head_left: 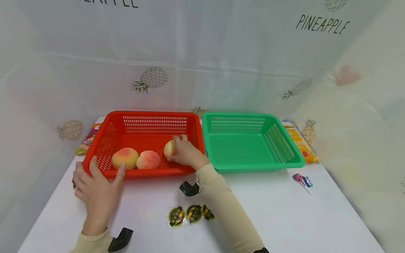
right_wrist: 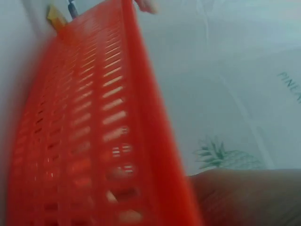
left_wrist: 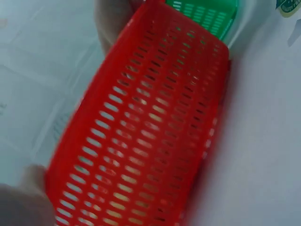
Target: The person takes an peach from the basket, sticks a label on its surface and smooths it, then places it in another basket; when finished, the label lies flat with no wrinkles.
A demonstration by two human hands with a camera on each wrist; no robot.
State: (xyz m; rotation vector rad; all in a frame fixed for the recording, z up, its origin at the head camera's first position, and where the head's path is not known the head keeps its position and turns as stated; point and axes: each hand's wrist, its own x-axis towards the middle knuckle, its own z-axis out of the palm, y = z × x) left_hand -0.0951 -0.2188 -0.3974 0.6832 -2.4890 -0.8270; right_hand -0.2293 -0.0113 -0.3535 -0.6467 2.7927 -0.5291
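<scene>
My right hand (head_left: 190, 154) reaches over the front rim of the red basket (head_left: 174, 172) and holds a pale yellow peach (head_left: 169, 149) between thumb and fingers, near the basket's right side. Two other peaches lie inside to the left: a yellow-orange peach (head_left: 125, 158) and a pinker peach (head_left: 148, 160). At the front left corner, my left hand (head_left: 98, 189) rests against the basket with fingers spread and the thumb touching the rim. The left wrist view shows the red basket wall (left_wrist: 141, 122) close up; the held peach is hidden in both wrist views.
Beside the red basket stands a green basket (head_left: 253, 168). Snack bags lie behind, a colourful bag (head_left: 87, 140) at left and a yellow bag (head_left: 302, 144) at right. A lollipop (head_left: 299, 178) and round stickers (head_left: 193, 213) lie on the white table (head_left: 284, 218).
</scene>
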